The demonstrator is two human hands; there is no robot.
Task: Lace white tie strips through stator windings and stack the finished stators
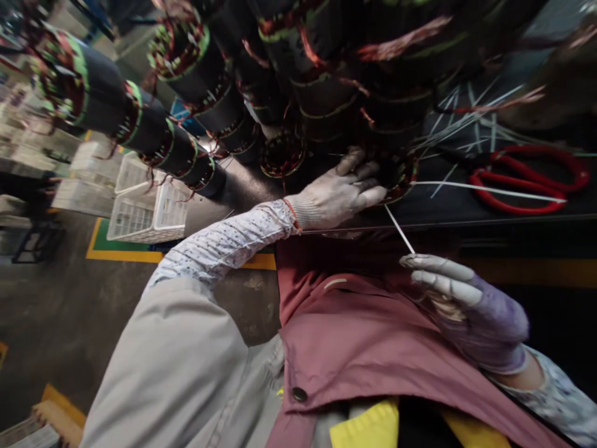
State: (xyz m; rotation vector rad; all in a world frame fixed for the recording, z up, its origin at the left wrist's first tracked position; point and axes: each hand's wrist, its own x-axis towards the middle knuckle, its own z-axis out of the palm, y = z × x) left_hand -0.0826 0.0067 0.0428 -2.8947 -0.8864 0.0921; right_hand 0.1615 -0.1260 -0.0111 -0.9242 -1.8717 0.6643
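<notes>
Resting half open, the left hand [340, 191] is laid against a wire coil [410, 173], while a white strip [399, 229] is pinched by the right hand [471, 305] (red scissors [579, 177] lie nearby).

The left arm [224, 242] reaches forward, left grip [338, 194] palm-down; right grip [471, 305] pinches closer in.

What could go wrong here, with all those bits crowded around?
The thin white strip at the right hand's fingertips might slip or snap if pulled hard.

Another white strip lies across the red-handled scissors, so it could snag if they are lifted.

The left hand is close to stacked dark cylinders; a bump might shift them.
</notes>
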